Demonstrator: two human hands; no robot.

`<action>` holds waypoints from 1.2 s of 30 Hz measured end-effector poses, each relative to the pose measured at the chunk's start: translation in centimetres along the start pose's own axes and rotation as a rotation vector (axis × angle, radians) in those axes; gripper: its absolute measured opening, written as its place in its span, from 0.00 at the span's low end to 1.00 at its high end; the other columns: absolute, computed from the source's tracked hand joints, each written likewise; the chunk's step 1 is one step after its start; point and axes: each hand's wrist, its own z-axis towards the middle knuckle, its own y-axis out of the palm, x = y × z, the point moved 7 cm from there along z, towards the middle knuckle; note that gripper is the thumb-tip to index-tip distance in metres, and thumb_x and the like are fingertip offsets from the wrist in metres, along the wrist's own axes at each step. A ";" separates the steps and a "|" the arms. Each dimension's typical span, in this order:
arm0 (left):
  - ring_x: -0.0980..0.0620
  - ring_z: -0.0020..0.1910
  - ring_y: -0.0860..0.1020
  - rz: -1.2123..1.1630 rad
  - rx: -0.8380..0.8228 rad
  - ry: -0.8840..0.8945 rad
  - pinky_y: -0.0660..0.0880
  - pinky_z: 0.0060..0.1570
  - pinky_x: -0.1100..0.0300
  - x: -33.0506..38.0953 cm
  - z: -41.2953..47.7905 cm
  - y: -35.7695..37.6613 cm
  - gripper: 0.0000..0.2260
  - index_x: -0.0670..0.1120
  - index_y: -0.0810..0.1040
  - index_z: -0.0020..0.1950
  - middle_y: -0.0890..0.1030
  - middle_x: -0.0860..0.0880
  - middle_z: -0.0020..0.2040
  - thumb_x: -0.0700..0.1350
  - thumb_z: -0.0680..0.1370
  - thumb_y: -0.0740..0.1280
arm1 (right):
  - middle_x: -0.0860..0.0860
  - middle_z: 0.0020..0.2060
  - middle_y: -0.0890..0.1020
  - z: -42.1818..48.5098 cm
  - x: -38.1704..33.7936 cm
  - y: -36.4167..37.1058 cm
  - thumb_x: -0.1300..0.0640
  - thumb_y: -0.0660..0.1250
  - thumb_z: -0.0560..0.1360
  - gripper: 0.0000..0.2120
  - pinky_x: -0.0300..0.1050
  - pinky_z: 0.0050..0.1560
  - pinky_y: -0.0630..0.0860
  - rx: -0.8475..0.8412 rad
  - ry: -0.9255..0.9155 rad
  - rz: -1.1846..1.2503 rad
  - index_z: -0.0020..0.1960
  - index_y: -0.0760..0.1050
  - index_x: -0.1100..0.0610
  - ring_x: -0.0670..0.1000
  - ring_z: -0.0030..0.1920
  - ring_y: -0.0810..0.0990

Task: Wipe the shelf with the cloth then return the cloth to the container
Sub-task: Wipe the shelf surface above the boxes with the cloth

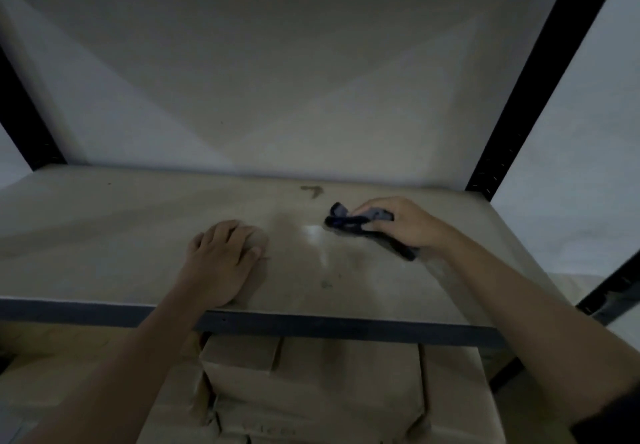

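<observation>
Cloth [360, 225] dark, bunched, lies on shelf [104, 229] right of centre, under right hand [403, 224]. Wet sheen beside cloth, brown mark [311, 191] behind it: wiping judged under way, not finished. Container not in view; return step left. Right fingers curl and pinch cloth against board. Left hand [221, 263] rests flat on shelf, fingers close together, holds nothing. Cardboard boxes [311, 391] below.
</observation>
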 end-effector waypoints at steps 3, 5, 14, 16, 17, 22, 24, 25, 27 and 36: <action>0.45 0.70 0.65 -0.004 0.001 -0.009 0.60 0.67 0.48 -0.2 0.2 0.1 0.33 0.52 0.68 0.67 0.67 0.47 0.69 0.64 0.69 0.41 | 0.54 0.56 0.81 -1.8 3.7 -7.0 0.57 0.68 0.74 0.12 0.35 0.53 0.69 0.290 0.197 -0.012 0.58 0.78 0.57 0.53 0.58 0.77; 0.45 0.69 0.65 0.040 -0.012 0.015 0.61 0.66 0.47 -0.2 0.3 0.4 0.33 0.52 0.68 0.67 0.68 0.47 0.69 0.63 0.69 0.40 | 0.56 0.60 0.79 -3.6 7.5 -9.7 0.55 0.66 0.76 0.14 0.42 0.56 0.68 0.388 0.400 -0.184 0.60 0.76 0.57 0.58 0.61 0.75; 0.46 0.70 0.63 -0.034 -0.040 -0.008 0.58 0.68 0.48 -0.1 0.1 0.2 0.27 0.52 0.66 0.68 0.66 0.47 0.70 0.59 0.74 0.45 | 0.48 0.55 0.81 -4.0 0.6 -0.1 0.60 0.67 0.74 0.11 0.27 0.53 0.68 0.130 0.111 -0.104 0.56 0.80 0.55 0.45 0.55 0.77; 0.46 0.70 0.62 -0.053 -0.061 -0.005 0.57 0.68 0.48 -0.1 0.1 0.2 0.26 0.53 0.66 0.68 0.65 0.47 0.70 0.59 0.74 0.45 | 0.44 0.49 0.82 -5.3 0.6 -2.4 0.60 0.66 0.75 0.09 0.22 0.46 0.68 0.152 0.143 -0.013 0.54 0.80 0.54 0.41 0.49 0.78; 0.46 0.70 0.62 -0.057 -0.068 0.000 0.57 0.69 0.48 -0.1 0.1 0.3 0.26 0.53 0.65 0.68 0.65 0.47 0.70 0.59 0.74 0.45 | 0.44 0.49 0.82 -6.1 1.5 -4.7 0.60 0.66 0.75 0.09 0.24 0.46 0.68 0.250 0.193 0.012 0.54 0.80 0.53 0.42 0.49 0.79; 0.45 0.71 0.61 -0.054 -0.095 0.003 0.56 0.69 0.47 0.1 0.3 0.2 0.21 0.51 0.64 0.69 0.64 0.46 0.71 0.56 0.79 0.48 | 0.58 0.55 0.81 -10.4 7.0 -8.5 0.47 0.62 0.76 0.16 0.51 0.58 0.71 0.380 0.581 -0.228 0.57 0.76 0.56 0.62 0.59 0.76; 0.45 0.71 0.61 -0.055 -0.095 -0.004 0.55 0.69 0.48 0.1 0.3 0.2 0.19 0.51 0.64 0.69 0.64 0.46 0.71 0.54 0.80 0.50 | 0.51 0.54 0.83 -9.5 5.3 -5.3 0.51 0.61 0.78 0.16 0.44 0.57 0.72 0.331 0.448 -0.184 0.58 0.76 0.60 0.63 0.62 0.74; 0.45 0.70 0.61 -0.056 -0.094 -0.005 0.56 0.69 0.48 0.0 0.3 0.2 0.19 0.51 0.65 0.69 0.64 0.46 0.71 0.54 0.80 0.51 | 0.48 0.53 0.83 -9.0 4.5 -3.5 0.58 0.61 0.78 0.14 0.37 0.55 0.71 0.324 0.381 -0.126 0.60 0.76 0.63 0.62 0.63 0.74; 0.45 0.70 0.61 -0.064 -0.105 -0.009 0.56 0.69 0.48 0.0 0.2 0.2 0.19 0.51 0.65 0.69 0.64 0.46 0.71 0.54 0.80 0.51 | 0.50 0.56 0.82 -8.5 2.0 -1.3 0.61 0.65 0.76 0.12 0.26 0.50 0.67 0.285 0.294 -0.073 0.58 0.79 0.60 0.53 0.59 0.77; 0.49 0.66 0.68 -0.077 -0.088 0.094 0.65 0.66 0.51 -2.2 -2.5 -1.6 0.20 0.53 0.69 0.67 0.70 0.50 0.68 0.58 0.78 0.53 | 0.61 0.57 0.80 -15.2 6.4 -8.2 0.56 0.62 0.78 0.12 0.51 0.54 0.73 0.481 0.697 -0.348 0.58 0.76 0.59 0.62 0.56 0.77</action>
